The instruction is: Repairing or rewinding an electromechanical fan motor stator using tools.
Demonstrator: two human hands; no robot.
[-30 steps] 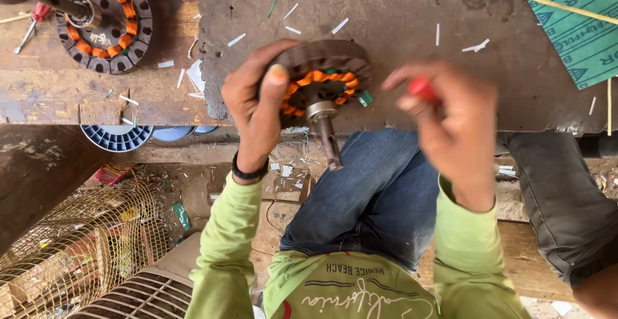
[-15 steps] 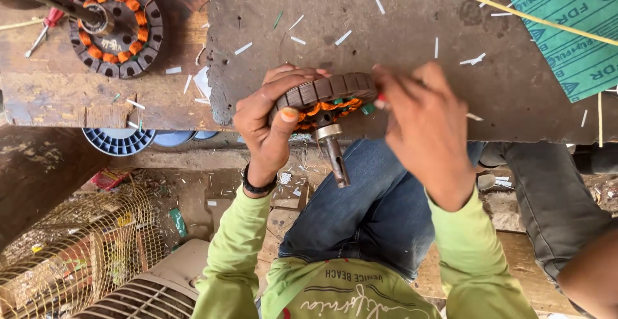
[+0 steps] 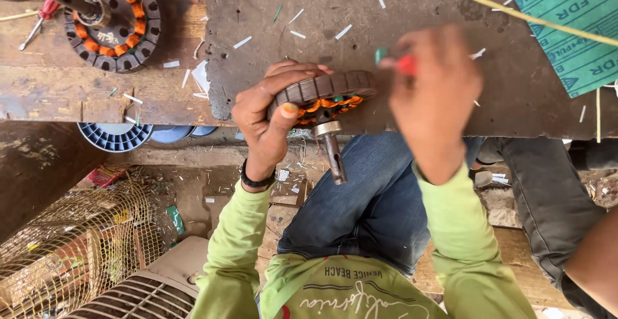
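We're now tilting the stator (image 3: 325,93) on edge at the table (image 3: 360,10) rim w/ left hand (image 3: 273,116) clasping it, while right hand (image 3: 434,93), lifted off since 0.5 s ago, is pinching a red-handled tool (image 3: 406,65) beside it.

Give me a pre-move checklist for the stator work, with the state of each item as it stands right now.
1. Left hand grips the stator firmly, thumb across its rim: ok.
2. Stator rests at the bench edge, tilted on its side with the shaft pointing toward the lap: ok.
3. Right hand holds a red-tipped tool: ok, though blurred.
4. Tool tip seated in a stator slot: cannot tell, the hand hides it.
5. Orange windings intact: cannot tell, only a part shows.
6. Bench near the stator free of scraps: not ok, white slips lie scattered.
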